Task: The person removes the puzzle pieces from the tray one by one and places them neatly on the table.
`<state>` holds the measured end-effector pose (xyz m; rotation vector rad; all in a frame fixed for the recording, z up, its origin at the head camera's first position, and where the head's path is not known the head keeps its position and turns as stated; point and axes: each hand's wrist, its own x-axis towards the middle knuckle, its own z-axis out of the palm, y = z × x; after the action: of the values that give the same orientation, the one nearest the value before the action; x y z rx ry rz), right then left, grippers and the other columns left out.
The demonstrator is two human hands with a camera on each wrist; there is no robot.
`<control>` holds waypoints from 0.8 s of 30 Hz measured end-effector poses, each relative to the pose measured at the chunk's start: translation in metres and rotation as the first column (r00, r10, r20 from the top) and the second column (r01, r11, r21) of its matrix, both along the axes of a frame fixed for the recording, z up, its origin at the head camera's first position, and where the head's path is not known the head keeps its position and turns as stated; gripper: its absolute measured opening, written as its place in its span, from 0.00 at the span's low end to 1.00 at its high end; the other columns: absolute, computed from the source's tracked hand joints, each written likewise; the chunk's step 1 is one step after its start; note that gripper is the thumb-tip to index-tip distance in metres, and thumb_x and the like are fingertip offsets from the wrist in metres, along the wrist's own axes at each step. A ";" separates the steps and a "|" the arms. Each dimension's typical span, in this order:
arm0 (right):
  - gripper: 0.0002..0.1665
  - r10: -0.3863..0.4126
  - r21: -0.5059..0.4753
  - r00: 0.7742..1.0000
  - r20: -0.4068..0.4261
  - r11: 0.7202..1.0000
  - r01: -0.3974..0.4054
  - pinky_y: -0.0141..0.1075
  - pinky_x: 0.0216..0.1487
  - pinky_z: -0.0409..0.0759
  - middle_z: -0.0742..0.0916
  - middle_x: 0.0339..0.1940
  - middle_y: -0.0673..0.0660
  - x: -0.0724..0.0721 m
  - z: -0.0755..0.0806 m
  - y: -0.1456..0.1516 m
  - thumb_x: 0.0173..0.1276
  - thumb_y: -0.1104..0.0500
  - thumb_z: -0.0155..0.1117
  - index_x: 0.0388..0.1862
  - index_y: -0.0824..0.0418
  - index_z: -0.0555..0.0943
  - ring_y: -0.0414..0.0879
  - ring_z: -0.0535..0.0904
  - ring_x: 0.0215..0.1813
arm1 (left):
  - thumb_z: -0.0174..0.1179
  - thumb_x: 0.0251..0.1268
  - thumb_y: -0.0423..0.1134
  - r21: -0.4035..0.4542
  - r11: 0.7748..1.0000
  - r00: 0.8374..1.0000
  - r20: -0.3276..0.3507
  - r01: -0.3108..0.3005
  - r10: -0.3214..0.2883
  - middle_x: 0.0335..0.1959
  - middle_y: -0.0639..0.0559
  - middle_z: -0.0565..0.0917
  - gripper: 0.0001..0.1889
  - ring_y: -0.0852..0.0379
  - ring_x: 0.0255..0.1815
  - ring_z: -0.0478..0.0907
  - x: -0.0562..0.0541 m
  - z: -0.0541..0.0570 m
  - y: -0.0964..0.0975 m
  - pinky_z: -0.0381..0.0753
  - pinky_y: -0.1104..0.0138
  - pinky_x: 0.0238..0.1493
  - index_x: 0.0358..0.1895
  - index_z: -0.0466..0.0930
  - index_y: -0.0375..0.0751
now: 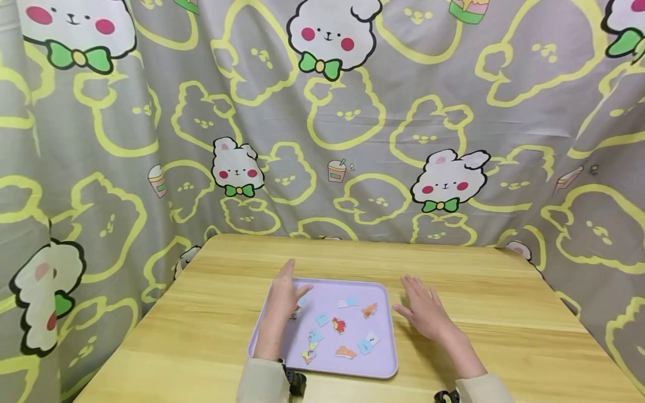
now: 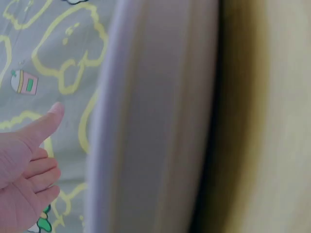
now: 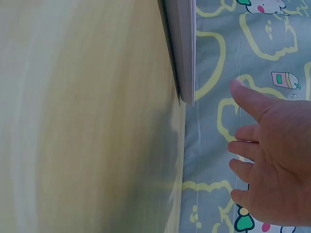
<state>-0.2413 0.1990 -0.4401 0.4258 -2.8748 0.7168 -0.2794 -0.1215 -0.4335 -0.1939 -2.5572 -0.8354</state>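
Observation:
A lilac tray [image 1: 356,366] lies on the table, holding several small flat cut-out pieces. Among them are a red piece [image 1: 339,326], an orange piece [image 1: 345,352], another orange piece [image 1: 370,310] and pale blue-and-white pieces [image 1: 368,343]. Over the tray's left side is my left hand [image 1: 283,296], fingers extended and thumb apart, hiding part of a piece under it. My right hand [image 1: 425,310] is just beyond the tray's right edge, palm facing inward with fingers spread. Neither hand holds anything. In the left wrist view the tray's wall [image 2: 155,116] looms large and blurred.
The light wooden table [image 1: 201,313] extends on both sides of the tray. Behind and beside it hangs a grey curtain [image 1: 282,123] with yellow outlines and white rabbit faces. A dark wrist strap [image 1: 296,383] shows by the left cuff.

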 end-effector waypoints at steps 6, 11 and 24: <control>0.41 0.030 -0.017 0.999 0.030 0.999 -0.029 0.72 0.73 0.45 0.63 0.75 0.74 -0.002 -0.001 -0.006 0.72 0.54 0.59 0.74 0.74 0.58 0.71 0.53 0.77 | 0.74 0.50 0.38 0.053 0.998 0.999 0.014 -0.038 0.037 0.64 0.29 0.75 0.39 0.34 0.65 0.73 0.001 -0.002 -0.017 0.76 0.51 0.65 0.66 0.68 0.25; 0.41 0.056 -0.026 0.996 0.063 0.998 -0.055 0.71 0.74 0.47 0.64 0.75 0.74 -0.003 0.000 -0.013 0.71 0.55 0.60 0.74 0.74 0.58 0.71 0.53 0.77 | 0.73 0.50 0.38 0.069 0.995 0.997 0.043 -0.065 0.062 0.63 0.29 0.76 0.38 0.33 0.64 0.74 0.003 -0.005 -0.032 0.76 0.49 0.66 0.65 0.70 0.26; 0.40 0.120 -0.017 0.989 0.091 0.993 -0.119 0.66 0.74 0.56 0.66 0.73 0.75 -0.009 -0.004 -0.027 0.70 0.56 0.61 0.73 0.76 0.59 0.70 0.59 0.75 | 0.73 0.52 0.36 0.101 0.990 0.989 0.122 -0.095 0.082 0.61 0.27 0.76 0.35 0.31 0.64 0.73 0.010 -0.014 -0.065 0.72 0.46 0.68 0.63 0.72 0.25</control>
<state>-0.2499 0.1716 -0.4438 0.5827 -2.9487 0.7922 -0.2693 -0.1865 -0.4475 0.0024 -2.5998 -0.9722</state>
